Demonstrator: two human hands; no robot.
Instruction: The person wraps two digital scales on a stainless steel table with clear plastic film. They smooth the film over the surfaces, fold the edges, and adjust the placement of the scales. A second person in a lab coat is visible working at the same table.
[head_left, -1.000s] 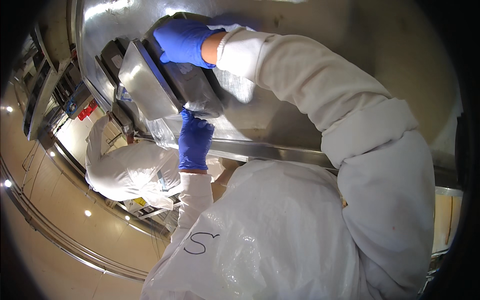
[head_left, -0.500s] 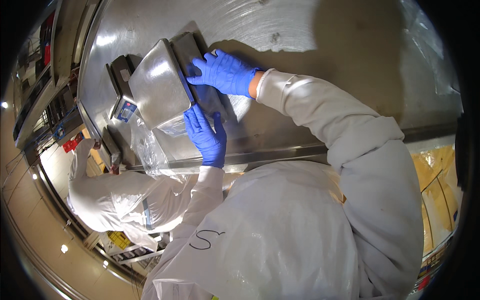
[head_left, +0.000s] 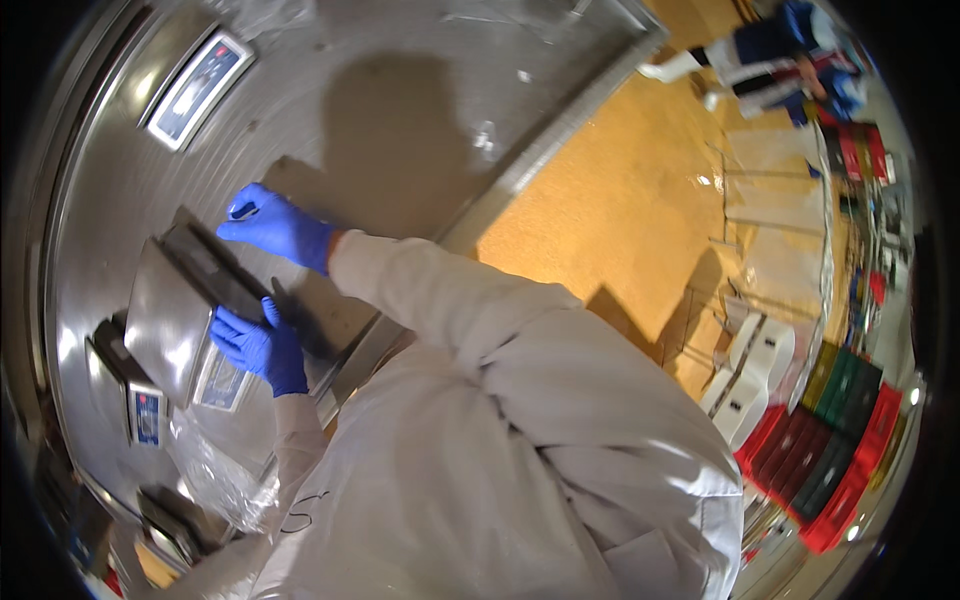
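Observation:
A steel bench scale [head_left: 168, 318] stands tilted up on the metal table [head_left: 300, 60], its dark underside facing right. My left hand [head_left: 262, 348] grips its near edge, fingers over the platform side and thumb on the base side. The scale's display panel [head_left: 222, 383] shows just beside those fingers. My right hand [head_left: 282, 232] is raised beyond the scale and apart from it. Its thumb and fingers curl together in a pinch; whether they hold anything small I cannot make out. Both hands wear blue gloves.
Another scale [head_left: 147, 415] stands at the left, and a scale display [head_left: 200, 88] is at the far left. Clear plastic film [head_left: 218, 475] lies near my left forearm. Right of the table are orange floor [head_left: 590, 230], stacked red crates [head_left: 800, 465] and another person [head_left: 790, 60].
My right hand has come off the scale's underside, and its spread fingers are now curled together. The left hand stays on the scale's edge. The view has turned, bringing the floor into sight.

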